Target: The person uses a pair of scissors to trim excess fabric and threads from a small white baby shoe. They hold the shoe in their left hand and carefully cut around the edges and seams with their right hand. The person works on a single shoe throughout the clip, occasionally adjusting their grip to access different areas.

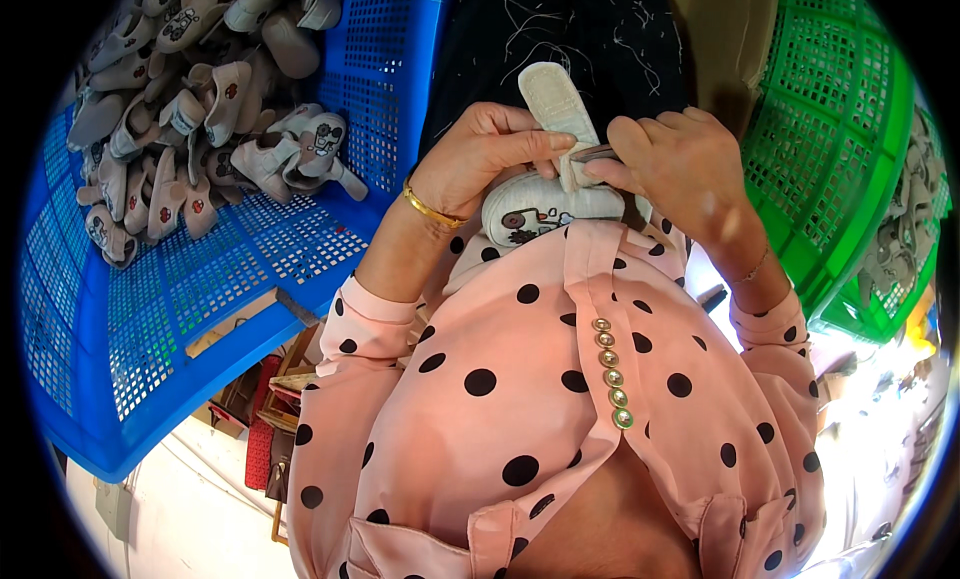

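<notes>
A small cream cloth shoe [503, 217] with an embroidered toe is in front of my body, above my dark trousers. My left hand [483, 164] is closed on it, thumb and fingers pinching a pale strap near the shoe's opening. A long rounded flap [552, 91] of the shoe sticks up past the fingertips. My right hand [690, 169] is closed round a small grey metal tool [597, 153], whose tip meets the strap beside my left thumb. Most of the tool is hidden in the palm, so its kind does not show.
On the left a blue perforated plastic basket [300, 244] contains a heap of similar small shoes [190, 109]. A green basket [815, 129] stands on the right, with more pale shoes [905, 219] beyond its mesh. Loose white threads [640, 29] lie on my dark trousers.
</notes>
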A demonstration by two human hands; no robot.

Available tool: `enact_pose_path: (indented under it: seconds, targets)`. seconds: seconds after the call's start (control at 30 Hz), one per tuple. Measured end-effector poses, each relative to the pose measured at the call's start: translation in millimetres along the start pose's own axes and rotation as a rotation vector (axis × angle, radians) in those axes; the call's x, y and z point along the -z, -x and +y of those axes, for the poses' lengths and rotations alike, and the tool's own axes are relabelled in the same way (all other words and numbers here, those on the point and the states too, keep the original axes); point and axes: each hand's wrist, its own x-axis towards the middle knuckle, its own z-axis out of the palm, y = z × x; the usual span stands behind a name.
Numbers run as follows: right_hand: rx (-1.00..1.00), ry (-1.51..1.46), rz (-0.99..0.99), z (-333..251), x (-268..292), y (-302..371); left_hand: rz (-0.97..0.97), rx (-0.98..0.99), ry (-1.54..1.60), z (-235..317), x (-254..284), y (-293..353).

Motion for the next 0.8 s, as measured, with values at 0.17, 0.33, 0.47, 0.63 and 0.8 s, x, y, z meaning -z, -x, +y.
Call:
enact_pose_path:
  seconds: [0.17,0.33,0.47,0.63,0.8]
  targets:
    - [-0.012,-0.074,-0.051,1,2,0,0.009,-0.014,-0.022,-1,-2,0]
    - [-0.285,-0.437,-0.29,5,9,-4,0.006,-0.034,-0.052,-2,-5,3]
    - [-0.497,-1.096,-0.147,18,3,2,-0.037,-0.055,-0.05,-7,0,1]
    - [-0.528,-1.055,-0.35,15,11,-5,0.026,-0.125,-0.252,-1,-12,3]
    - [-0.646,-1.273,-0.29,12,2,-6,0.355,-0.531,-0.513,0,-26,11]
